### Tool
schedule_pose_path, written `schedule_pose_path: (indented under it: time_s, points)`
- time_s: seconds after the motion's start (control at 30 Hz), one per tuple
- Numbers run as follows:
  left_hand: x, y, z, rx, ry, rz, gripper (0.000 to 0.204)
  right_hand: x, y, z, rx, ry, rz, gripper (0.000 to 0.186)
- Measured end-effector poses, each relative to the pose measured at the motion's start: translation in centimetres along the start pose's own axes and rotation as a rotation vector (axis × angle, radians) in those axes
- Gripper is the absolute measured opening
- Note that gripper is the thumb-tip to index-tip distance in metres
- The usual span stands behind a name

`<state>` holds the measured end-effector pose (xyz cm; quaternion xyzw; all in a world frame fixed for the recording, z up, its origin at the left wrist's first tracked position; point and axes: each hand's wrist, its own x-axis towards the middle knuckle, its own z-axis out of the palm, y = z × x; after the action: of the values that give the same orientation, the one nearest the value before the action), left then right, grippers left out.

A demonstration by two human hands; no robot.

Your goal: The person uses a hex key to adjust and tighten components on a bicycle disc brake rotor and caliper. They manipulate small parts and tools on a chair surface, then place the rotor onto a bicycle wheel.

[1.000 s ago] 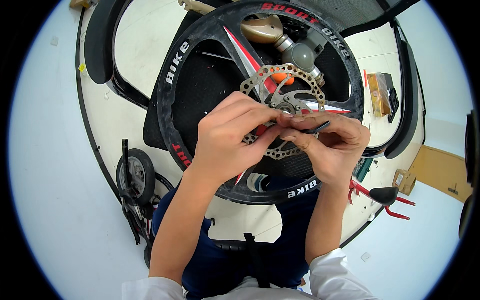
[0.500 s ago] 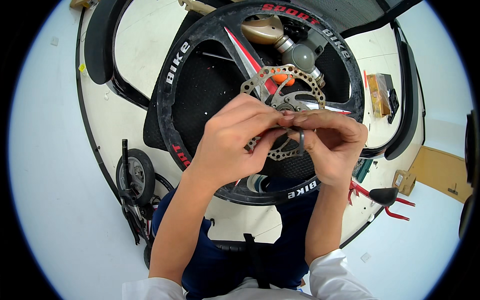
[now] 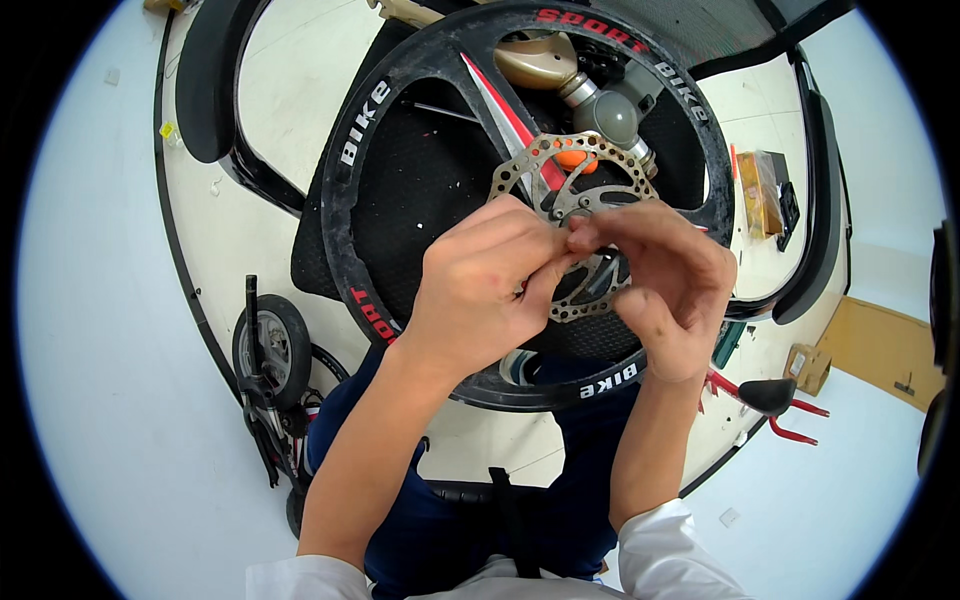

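Observation:
A black three-spoke bicycle wheel point(image 3: 345, 215) lies flat before me, with a drilled metal brake disc point(image 3: 520, 160) fixed round its hub point(image 3: 575, 212). Over the hub, my left hand point(image 3: 490, 280) is closed, thumb and forefinger pinched together; what they hold is hidden. My right hand point(image 3: 675, 265) curves in from the other side. Its fingertips meet the left fingertips, while its thumb stands well apart from the fingers. Between the hands, over the disc, a small dark piece shows, too little to name.
The wheel rests on a black chair seat between two armrests point(image 3: 205, 90). A prosthetic-looking gold and grey part point(image 3: 605, 115) and an orange object point(image 3: 575, 160) lie behind the spokes. A small wheeled frame point(image 3: 270, 350) stands at left; cardboard boxes point(image 3: 808, 368) at right.
The right thumb has moved away from the fingertips, where a dark bent bar showed beside it. That bar no longer shows clearly. The wheel has shifted slightly right in view.

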<state>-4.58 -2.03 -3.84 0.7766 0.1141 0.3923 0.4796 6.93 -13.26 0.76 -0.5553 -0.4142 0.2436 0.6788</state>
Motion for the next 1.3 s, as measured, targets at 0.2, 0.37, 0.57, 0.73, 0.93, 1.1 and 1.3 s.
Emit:
schedule_pose_path:
  time_s: [0.2, 0.37, 0.57, 0.73, 0.93, 1.1, 1.3]
  points:
    - [0.0, 0.1, -0.3, -0.009, -0.022, 0.035, 0.024, 0.1, 0.0, -0.5, -0.269, -0.063, -0.172, 0.029]
    - [-0.2, 0.1, -0.6, -0.018, -0.063, -0.006, 0.019, -0.3, -0.3, 0.9, -0.385, 0.043, -0.187, 0.022]
    - [-0.1, -0.1, -0.5, 0.000, -0.046, 0.031, 0.021, -0.5, 0.2, 1.1, -0.300, 0.103, -0.174, 0.020]
    - [1.5, -0.5, -0.3, -0.043, -0.014, 0.063, 0.019, 0.8, -0.5, 0.4, -0.218, 0.139, -0.098, 0.019]
    - [2.8, -1.4, -0.4, -0.129, -0.111, -0.162, 0.018, 2.7, 0.6, 0.6, -0.131, 0.180, -0.008, 0.013]
    - [3.1, -1.0, -0.8, -0.123, -0.129, -0.190, 0.017, 2.9, 0.3, 0.9, -0.175, 0.203, -0.022, 0.013]
    - [3.4, -1.3, -0.9, -0.078, -0.120, -0.121, 0.017, 2.9, 0.8, 0.8, -0.115, 0.185, -0.120, 0.018]
